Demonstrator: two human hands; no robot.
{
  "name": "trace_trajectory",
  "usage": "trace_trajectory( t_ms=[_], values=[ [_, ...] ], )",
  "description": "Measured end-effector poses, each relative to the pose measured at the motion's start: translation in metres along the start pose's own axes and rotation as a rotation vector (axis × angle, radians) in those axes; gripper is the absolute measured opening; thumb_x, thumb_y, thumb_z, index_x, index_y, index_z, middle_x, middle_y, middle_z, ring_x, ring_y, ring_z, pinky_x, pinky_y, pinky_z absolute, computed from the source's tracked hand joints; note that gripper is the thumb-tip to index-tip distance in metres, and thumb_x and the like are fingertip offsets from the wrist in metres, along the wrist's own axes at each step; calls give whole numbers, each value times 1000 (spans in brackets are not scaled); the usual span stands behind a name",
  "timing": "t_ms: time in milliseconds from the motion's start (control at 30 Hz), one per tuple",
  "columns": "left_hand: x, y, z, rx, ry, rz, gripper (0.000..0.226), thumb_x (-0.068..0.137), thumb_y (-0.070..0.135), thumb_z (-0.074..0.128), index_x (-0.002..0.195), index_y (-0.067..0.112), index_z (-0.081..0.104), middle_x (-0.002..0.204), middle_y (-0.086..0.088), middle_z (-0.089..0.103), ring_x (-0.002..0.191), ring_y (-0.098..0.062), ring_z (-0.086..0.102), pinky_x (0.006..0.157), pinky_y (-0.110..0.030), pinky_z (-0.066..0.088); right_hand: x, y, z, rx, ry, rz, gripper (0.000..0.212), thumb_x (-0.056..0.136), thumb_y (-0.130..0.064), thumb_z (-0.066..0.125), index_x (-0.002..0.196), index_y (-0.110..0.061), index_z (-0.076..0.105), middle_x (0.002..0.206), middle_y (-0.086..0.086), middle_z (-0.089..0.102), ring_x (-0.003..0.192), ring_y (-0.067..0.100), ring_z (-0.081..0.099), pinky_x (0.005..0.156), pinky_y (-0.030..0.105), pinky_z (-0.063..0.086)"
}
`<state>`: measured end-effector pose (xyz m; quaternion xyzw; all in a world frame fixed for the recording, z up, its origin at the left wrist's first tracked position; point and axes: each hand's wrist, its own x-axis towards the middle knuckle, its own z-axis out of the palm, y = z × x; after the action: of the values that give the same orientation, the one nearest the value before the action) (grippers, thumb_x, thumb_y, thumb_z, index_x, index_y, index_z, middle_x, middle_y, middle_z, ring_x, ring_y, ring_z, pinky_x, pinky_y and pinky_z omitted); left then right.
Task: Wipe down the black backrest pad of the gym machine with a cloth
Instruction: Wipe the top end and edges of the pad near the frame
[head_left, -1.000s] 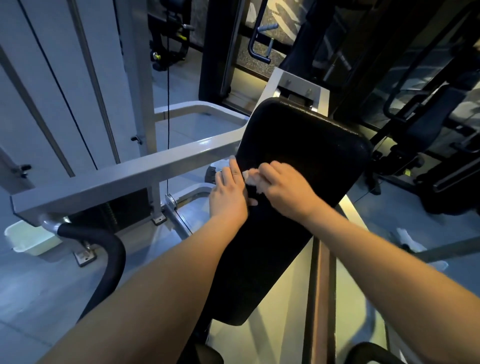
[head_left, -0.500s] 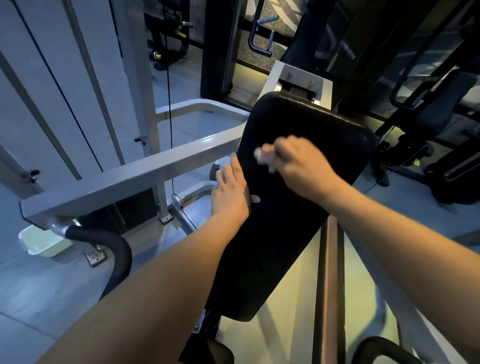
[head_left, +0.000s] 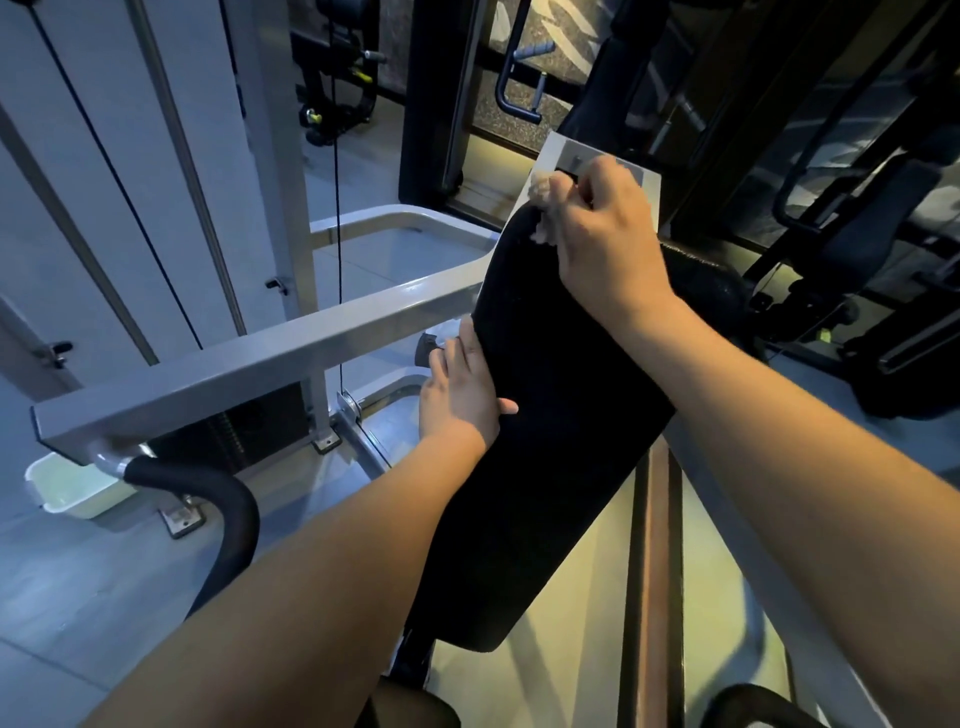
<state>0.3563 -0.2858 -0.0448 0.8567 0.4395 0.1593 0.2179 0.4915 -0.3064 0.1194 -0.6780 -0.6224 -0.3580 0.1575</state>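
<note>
Our right hand (head_left: 608, 249) is at the top left corner of the black backrest pad (head_left: 561, 415), with its fingers (head_left: 597, 179) clenched round a small, pale, crumpled cloth (head_left: 543, 192). The cloth bulges out on the left of the fist and touches the pad's upper edge, just in front of the grey metal bracket (head_left: 647, 182) that carries the pad. The knuckles hide how much of the cloth lies against the pad.

Our left hand (head_left: 460, 395) is lower down on the pad's left edge. Its fingers are straight and lie along the side of the pad, while the thumb rests across the front face. It holds nothing else.

The pad slants from upper right to lower left between our two forearms, and its dark surface shows little detail in the dim light.

To the left, a grey steel bar (head_left: 234, 374) runs up to the pad's side and ends at its lower left in a curved black padded handle (head_left: 228, 514). A thin black cable (head_left: 337, 208) hangs straight down behind the bar. A pale plastic tub (head_left: 72, 488) sits on the grey floor (head_left: 78, 597) at the far left. Dark gym machines (head_left: 883, 260) stand behind the pad on the right.
</note>
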Motion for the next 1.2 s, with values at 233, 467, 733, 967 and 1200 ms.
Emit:
trace_trajectory(
  t_ms=[233,467,733,967,1200],
  values=[
    [0,3,-2,43,-37,-17,127,84,54,71,153,5,-23,146,-13,24,132,-30,31,102,-39,41,-59,-45,16,36,-318,-384,28,98,-18,49,114,-1,65,97,11,56,85,30,52,68,41,37],
    [-1,-1,-7,-32,-50,21,123,84,45,75,155,8,-18,147,-12,24,135,-31,28,105,-43,42,6,-21,7,-23,-36,-48,21,103,-13,53,115,2,62,99,14,53,86,29,48,72,37,38],
    [-10,-72,-58,144,-248,92,35,98,35,54,120,8,55,123,-13,51,122,-32,46,92,-47,48,-103,-65,45,96,-250,-395,32,106,-11,39,124,4,60,90,13,53,74,32,48,58,44,39],
    [-25,-113,-46,190,-256,26,26,95,26,43,85,12,63,91,-10,62,78,-28,52,65,-33,44,-45,-44,32,-16,-63,-180,27,104,-14,53,127,-2,61,96,13,54,78,32,46,66,40,30],
    [-46,-136,-25,194,-307,-9,27,96,22,40,71,13,45,83,-9,54,75,-30,50,65,-34,42,-145,-89,69,41,-330,-465,37,98,-13,58,133,-1,58,92,10,53,77,31,51,64,41,33]
  ],
)
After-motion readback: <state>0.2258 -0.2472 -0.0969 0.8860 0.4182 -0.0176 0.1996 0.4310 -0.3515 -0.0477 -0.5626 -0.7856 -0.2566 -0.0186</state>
